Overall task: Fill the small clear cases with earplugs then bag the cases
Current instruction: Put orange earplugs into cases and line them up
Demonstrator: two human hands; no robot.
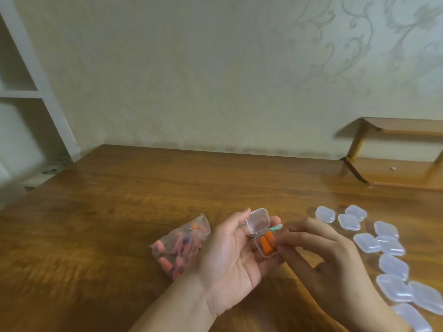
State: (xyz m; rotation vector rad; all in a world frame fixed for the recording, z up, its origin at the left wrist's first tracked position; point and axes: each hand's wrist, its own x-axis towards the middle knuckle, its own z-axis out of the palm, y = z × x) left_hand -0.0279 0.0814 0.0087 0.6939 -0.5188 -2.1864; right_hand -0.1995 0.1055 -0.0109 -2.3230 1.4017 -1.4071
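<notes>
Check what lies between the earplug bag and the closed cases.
In the head view: the left hand holding an open case with orange earplugs, and the right hand.

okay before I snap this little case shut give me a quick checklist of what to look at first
1. Case held steady: ok, it sits on the left hand fingers, off the table.
2. Earplugs inside the base: ok, two orange ones lie side by side.
3. Earplugs below the rim: cannot tell, the right hand fingertips cover that edge.
4. Lid free to fold down: ok, it stands open at the hinge with nothing in it.
5. Right hand clear of the closing path: not ok, its fingertips are at the base.
6. Green strip behind the case: cannot tell whether it would catch.
</notes>
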